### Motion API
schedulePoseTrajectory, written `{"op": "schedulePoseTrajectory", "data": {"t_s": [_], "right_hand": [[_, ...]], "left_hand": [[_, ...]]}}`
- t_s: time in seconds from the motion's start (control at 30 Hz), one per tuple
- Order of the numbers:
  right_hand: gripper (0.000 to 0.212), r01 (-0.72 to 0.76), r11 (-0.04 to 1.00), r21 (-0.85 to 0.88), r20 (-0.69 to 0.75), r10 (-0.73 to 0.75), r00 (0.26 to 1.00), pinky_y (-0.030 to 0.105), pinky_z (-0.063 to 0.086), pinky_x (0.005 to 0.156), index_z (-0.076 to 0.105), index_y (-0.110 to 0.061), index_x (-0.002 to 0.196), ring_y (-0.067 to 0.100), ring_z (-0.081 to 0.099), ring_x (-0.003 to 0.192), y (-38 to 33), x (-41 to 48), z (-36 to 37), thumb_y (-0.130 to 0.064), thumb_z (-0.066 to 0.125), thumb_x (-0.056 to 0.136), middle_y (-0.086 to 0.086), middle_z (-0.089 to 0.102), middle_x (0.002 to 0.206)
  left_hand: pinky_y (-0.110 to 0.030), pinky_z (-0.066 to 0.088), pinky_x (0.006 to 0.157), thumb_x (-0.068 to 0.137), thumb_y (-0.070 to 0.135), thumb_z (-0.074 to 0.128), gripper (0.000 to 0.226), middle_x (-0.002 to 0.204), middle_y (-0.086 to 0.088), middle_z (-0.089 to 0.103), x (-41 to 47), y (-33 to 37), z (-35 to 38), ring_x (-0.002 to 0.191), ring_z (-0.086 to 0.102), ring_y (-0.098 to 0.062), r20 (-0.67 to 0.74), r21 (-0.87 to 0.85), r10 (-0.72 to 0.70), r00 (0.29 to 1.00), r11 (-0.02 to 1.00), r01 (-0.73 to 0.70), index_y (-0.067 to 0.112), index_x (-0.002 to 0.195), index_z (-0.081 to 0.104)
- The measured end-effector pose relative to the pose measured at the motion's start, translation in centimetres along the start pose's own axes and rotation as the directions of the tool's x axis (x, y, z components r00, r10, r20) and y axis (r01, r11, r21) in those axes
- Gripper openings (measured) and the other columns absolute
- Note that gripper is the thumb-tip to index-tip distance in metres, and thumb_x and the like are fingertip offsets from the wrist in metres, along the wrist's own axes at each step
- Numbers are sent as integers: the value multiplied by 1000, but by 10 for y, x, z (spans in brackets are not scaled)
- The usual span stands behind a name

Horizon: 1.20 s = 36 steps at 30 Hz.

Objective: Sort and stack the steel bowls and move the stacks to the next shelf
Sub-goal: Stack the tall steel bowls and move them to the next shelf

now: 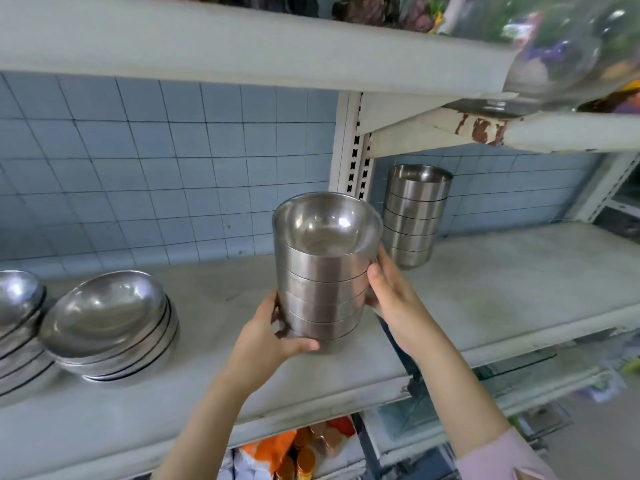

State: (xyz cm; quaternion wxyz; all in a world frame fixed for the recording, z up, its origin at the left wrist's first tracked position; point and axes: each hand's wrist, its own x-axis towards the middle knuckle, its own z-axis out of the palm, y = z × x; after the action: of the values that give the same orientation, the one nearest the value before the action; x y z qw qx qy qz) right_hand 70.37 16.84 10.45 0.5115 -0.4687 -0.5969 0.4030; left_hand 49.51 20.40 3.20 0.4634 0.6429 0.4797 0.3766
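Pink sleeve (502,459) is noted at the lower right corner, nearest the lens, with both bare forearms reaching up and forward from the bottom edge.

- Held stack (322,271) of deep steel bowls, nested and upright, is gripped between the two hands in mid-frame, in front of the slotted upright post (349,143) that divides the two shelf bays. Whether its base touches the shelf cannot be told.
- Left hand (266,337) is wrapped around the bottom of the held stack, thumb laid across the lowest bowl's front, fingers hidden behind.
- Right hand (391,299) is pressed and curled against the stack's right side, thumb forward on the upper bowls, fingers out of sight at the back.
- Second stack (414,216) of like deep bowls is seen standing on the right shelf (502,282), near the post and close to the tiled wall (138,168), apart from the held one.
- Shallow bowls (110,323), wider, are piled on the left shelf (207,393); another pile (17,317) is cut off by the left edge just beside them.
- Upper shelf (207,39) is seen overhead; a rust patch (485,129) is marked on its bracket at right, and a clear plastic wrap (571,46) hangs over the edge above.
- Orange packets (273,448) are glimpsed on the level below.
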Motion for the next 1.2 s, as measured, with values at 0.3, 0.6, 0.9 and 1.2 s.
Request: {"op": "schedulePoseTrajectory", "data": {"t_s": [0.3, 0.6, 0.9, 1.2], "right_hand": [[97, -53, 998, 27, -164, 56, 985, 42, 45, 107, 38, -36, 149, 7, 52, 131, 8, -20, -120, -87, 54, 68, -13, 56, 141], [56, -88, 996, 25, -183, 91, 979, 28, 52, 89, 49, -33, 139, -1, 65, 105, 40, -12, -280, -62, 44, 92, -20, 70, 113], [86, -100, 993, -55, -20, 99, 995, 25, 43, 95, 43, -26, 135, -4, 61, 101, 80, 10, -403, -39, 84, 60, -30, 66, 93], [87, -55, 998, -22, 46, 56, 997, 36, 45, 107, 40, -29, 142, 12, 55, 128, 112, 57, -435, -36, 83, 66, -6, 61, 133]], "left_hand": [[-7, 44, 84, 58, 28, 91, 93, 118, 18, 61, 35, 56, 109, 108, 55, 5, 125, 45, 111, 986, 992, -118, 31, 136, 41], [0, 41, 83, 62, 20, 90, 83, 115, 23, 61, 84, 89, 264, 100, 50, 24, 125, -29, 110, 986, 994, -107, 29, 131, 46], [-3, 44, 85, 62, 19, 91, 89, 122, 20, 60, 121, 102, 380, 106, 52, 20, 45, -84, 70, 997, 994, -66, 29, 136, 42], [-14, 44, 93, 64, 33, 89, 88, 123, 18, 59, 163, 95, 408, 113, 55, 3, -11, -32, 26, 1000, 999, -27, 30, 136, 39]]}}
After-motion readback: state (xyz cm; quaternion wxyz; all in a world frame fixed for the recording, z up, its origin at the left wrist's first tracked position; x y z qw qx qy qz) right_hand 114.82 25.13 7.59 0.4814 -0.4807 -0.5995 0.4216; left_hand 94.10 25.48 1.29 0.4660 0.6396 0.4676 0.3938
